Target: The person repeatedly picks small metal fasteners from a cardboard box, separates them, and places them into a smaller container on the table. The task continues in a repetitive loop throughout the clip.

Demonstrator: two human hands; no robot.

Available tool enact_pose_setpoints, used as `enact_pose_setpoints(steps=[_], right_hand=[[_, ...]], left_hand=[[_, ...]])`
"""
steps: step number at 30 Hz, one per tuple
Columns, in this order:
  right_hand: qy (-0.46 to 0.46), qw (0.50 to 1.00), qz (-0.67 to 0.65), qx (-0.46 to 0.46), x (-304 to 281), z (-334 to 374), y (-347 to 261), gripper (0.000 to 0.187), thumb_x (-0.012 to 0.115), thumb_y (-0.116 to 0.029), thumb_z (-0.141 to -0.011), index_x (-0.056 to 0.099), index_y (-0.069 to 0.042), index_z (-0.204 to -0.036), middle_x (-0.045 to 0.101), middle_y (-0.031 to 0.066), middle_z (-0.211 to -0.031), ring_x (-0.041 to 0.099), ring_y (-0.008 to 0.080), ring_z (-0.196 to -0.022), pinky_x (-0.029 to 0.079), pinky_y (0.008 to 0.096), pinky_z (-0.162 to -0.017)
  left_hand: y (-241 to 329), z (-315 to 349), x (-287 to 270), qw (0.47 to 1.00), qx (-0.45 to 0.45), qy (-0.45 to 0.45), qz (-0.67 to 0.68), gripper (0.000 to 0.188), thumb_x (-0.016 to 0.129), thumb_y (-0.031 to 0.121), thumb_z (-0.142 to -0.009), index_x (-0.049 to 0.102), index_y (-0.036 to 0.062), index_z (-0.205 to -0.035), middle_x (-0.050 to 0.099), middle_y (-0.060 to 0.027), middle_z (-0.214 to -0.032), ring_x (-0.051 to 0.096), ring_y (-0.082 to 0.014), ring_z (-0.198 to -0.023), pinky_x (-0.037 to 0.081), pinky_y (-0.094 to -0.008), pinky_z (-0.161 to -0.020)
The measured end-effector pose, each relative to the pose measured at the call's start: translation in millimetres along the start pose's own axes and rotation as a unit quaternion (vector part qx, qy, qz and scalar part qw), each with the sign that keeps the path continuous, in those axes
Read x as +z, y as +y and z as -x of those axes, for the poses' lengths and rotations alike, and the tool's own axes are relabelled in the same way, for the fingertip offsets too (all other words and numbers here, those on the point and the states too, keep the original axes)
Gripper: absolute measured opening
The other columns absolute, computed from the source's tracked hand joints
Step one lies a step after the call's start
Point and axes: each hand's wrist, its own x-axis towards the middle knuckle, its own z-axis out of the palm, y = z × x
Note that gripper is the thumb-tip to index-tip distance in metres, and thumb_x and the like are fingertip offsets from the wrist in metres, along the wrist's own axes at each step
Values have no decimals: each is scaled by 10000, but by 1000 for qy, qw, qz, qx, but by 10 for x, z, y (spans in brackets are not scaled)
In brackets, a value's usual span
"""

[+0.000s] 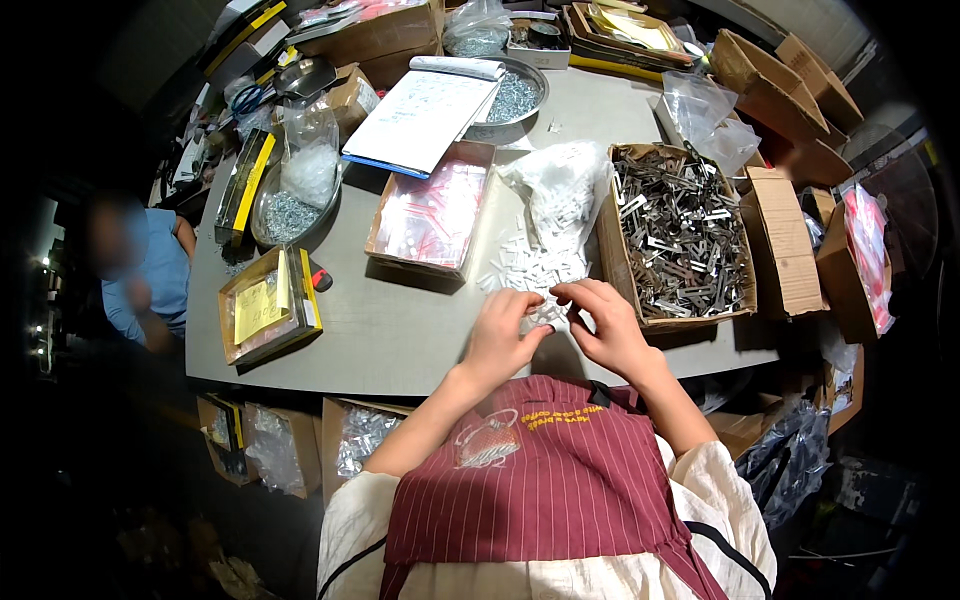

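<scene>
Two bare hands meet at the near edge of the grey table (400, 330), forearms rising from the lower edge over a striped maroon apron (540, 490). The left hand (500, 335) lies palm down, its fingers bent toward the right hand (605, 320), which curls inward with wrist cocked. Both sets of fingertips pinch at small white plastic pieces (535, 270) spilled in a heap just beyond them; whether either hand has one gripped I cannot tell. Just right of the hands stands an open cardboard box of flat silver metal brackets (680, 235). Behind the heap lies a clear plastic bag (560, 185).
</scene>
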Motion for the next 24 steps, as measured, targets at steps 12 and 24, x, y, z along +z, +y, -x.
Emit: enact_pose_setpoints(steps=[12,24], right_hand=[[-181,978,103,-19,-196,246,29,583,693,-172,-688,729,-247,-1265,448,66,-1585,175,448,-1546,-1,708,-1205],[72,992,93,36,-815,-164,677,357,589,-35,-772,705,-20,-1109,700,161,-1111,683,344,-1022,546,415,-929]], left_hand=[[202,-104,72,991,83,-17,-107,665,718,4,-716,522,-3,-1351,505,-238,-1328,521,-433,-1204,408,-467,-1036],[-78,118,356,985,-137,-53,92,353,809,109,-803,612,61,-1092,674,-100,-987,630,-336,-976,476,-433,-892]])
